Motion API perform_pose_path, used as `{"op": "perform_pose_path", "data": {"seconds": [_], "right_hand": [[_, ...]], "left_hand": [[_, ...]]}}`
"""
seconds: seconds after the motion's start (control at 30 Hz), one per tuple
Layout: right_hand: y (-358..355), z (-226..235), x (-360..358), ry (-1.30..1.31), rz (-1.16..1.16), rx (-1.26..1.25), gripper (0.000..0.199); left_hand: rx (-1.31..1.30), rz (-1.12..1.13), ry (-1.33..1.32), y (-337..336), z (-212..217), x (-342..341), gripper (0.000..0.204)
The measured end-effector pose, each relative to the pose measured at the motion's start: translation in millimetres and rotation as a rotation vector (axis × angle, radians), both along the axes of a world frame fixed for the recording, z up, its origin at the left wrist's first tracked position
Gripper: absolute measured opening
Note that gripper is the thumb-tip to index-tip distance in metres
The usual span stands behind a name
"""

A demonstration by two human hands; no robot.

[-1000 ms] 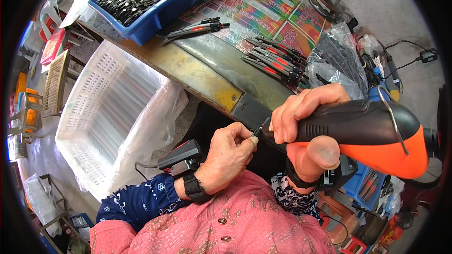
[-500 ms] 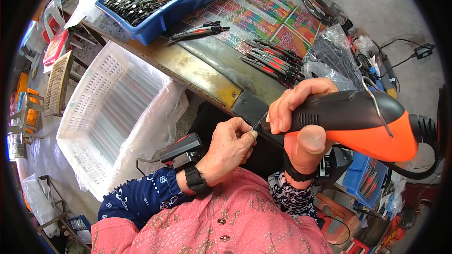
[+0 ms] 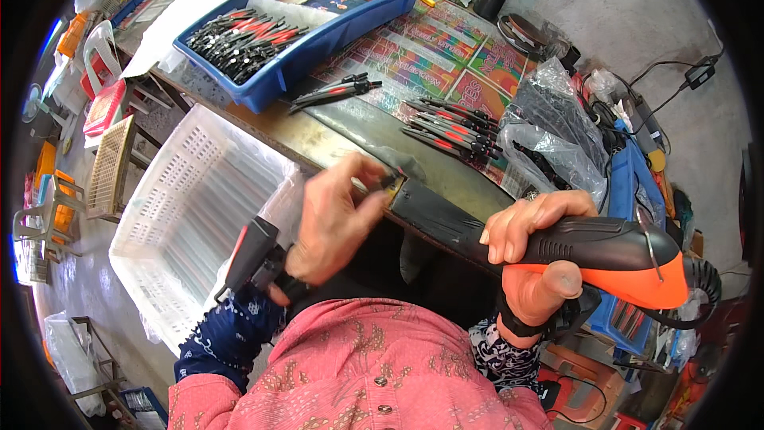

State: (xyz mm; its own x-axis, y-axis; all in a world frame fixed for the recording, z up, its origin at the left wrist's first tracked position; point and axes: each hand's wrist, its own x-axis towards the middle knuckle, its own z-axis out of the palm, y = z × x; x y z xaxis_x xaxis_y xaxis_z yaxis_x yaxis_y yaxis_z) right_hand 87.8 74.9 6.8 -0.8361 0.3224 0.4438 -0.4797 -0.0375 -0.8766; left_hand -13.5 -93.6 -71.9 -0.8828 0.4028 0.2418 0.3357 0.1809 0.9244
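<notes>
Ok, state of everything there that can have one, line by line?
Right hand: closed around the power tool
Power tool: held; running or not, cannot tell
Left hand: fingers bent; grip unclear
Blue tray: open, partly filled
Pen-shaped pieces in it: heaped
Larger bunch on the table: lying loose
Smaller bunch: lying loose
White crate: open-topped
Clear bag: crumpled
</notes>
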Motion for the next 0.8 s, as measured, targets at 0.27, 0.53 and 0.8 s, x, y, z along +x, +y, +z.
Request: {"op": "perform_pose_path", "data": {"seconds": [0.27, 0.53, 0.8], "right_hand": [[8, -7, 5, 0.007, -0.005, -0.056, 0.065], [17, -9, 6, -0.03, -0.043, -0.1, 0.064], [30, -15, 9, -0.042, -0.017, -0.183, 0.062]], "left_hand": [[-0.446, 0.302, 0.6, -7, 0, -86, 0.021], [-0.502, 0.29, 0.789, 16, -8, -111, 0.022], [-0.598, 0.262, 0.927, 28, -7, -127, 0.019]]}}
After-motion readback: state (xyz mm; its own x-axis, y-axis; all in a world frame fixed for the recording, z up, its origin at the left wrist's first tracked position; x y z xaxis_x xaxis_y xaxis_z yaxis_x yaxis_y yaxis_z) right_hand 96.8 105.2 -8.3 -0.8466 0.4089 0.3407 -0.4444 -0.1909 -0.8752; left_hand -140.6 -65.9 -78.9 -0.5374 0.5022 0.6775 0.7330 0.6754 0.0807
